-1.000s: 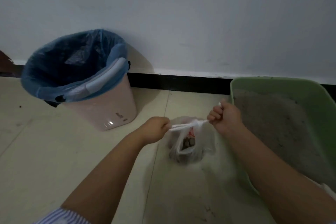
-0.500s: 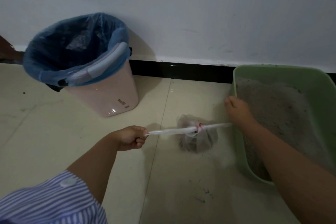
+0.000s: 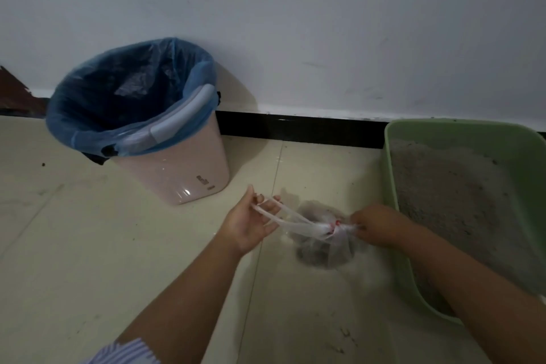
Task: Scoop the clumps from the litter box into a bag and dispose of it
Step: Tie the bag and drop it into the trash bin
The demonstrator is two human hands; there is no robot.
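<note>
A: Bag [image 3: 323,245] status?
B: On the floor [image 3: 88,245], lower centre of frame, just left of the litter box [image 3: 390,174]. Neck bunched, red mark at the gather. Dark clumps [image 3: 313,254] visible through the plastic.
A: Hands?
B: Left hand [image 3: 251,220] palm up, fingers mostly straight and spread, handle loop [image 3: 276,213] draped over the fingers, stretched toward the bag. Not curled round it. Right hand [image 3: 376,223] fingers curled, pinching the other handle end right at the gather.
A: Litter box?
B: Green, right edge of frame, against the baseboard [image 3: 295,128]. Grey litter [image 3: 443,186] inside.
A: Bin?
B: Pink bin [image 3: 183,174], blue liner [image 3: 124,89], upper left of the bag, near the wall [image 3: 325,23]. Well apart from the bag.
A: Anything else?
B: Striped sleeve [image 3: 127,353] at bottom left.
</note>
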